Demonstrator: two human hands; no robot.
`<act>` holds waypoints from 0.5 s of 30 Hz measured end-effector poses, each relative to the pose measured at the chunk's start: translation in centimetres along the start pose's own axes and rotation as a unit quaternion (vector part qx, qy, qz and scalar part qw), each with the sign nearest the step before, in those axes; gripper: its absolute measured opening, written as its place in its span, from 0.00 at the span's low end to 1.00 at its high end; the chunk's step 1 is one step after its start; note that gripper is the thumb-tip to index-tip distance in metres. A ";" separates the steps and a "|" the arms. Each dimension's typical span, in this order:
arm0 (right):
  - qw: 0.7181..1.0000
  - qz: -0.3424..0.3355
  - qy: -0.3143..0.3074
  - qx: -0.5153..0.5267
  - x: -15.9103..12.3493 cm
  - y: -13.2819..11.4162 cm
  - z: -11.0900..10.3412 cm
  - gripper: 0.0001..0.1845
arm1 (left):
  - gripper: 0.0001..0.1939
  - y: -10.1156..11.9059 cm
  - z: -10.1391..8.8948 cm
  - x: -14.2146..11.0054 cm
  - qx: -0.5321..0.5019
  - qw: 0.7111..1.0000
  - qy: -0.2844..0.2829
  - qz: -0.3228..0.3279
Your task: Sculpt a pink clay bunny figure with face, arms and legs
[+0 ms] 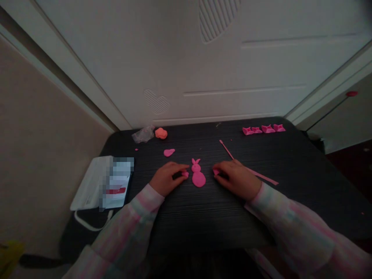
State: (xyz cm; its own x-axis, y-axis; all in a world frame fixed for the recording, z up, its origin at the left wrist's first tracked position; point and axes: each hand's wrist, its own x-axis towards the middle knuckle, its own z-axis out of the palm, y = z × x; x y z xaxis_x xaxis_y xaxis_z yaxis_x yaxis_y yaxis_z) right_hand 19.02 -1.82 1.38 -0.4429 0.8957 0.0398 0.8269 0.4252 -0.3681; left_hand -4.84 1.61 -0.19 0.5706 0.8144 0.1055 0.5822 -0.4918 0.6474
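Striped pastel sleeves [142,213] come in from the near edge, one on each side, over a dark desk [180,224]. Between the two hands lies a flat pink rabbit figure [198,179], its round body near and its ears far; the long axis runs near to far, leaning slightly left at the ears. It lies just right of the left hand [167,177] and left of the right hand [236,177], apart from both, with the left fingertips nearer. The left fingers pinch a small pink lump [185,174] beside the body; the right fingers are closed around a second pink lump [215,171], mostly hidden by them.

A slender pink tool [226,149] slants from far left to near right, its middle hidden by the right hand. Farther left of the figure are a flattened pink piece [169,152] and an orange lump [161,133].

As for containers, a crumpled clear wrapper [143,134] sits at the far left; whether it holds anything cannot be told. Four pink folded pieces [267,129] stand in a row at the far right, their insides too small to read. A phone [117,184] leans against a white slab [91,182] on the left.
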 end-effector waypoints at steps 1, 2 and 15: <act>1.000 0.004 0.006 0.002 0.4 0.1 0.1 0.08 | 0.15 -0.1 0.1 0.2 0.012 1.000 0.004 0.009; 1.000 0.010 0.011 0.003 0.8 0.2 0.3 0.08 | 0.15 -0.3 0.2 0.3 0.020 1.000 0.007 0.020; 0.999 0.010 0.023 0.024 1.1 0.7 1.3 0.16 | 0.07 -1.2 0.7 0.6 0.048 0.996 0.028 0.072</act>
State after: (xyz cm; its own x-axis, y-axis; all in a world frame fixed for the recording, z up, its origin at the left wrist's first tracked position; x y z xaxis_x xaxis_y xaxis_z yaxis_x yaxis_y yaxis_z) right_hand 18.64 -0.72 -0.07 -0.4092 0.9093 0.0753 0.8168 0.4019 -0.4139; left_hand -4.79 2.42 -1.42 0.6204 0.7482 0.2352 0.5513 -0.6293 0.5478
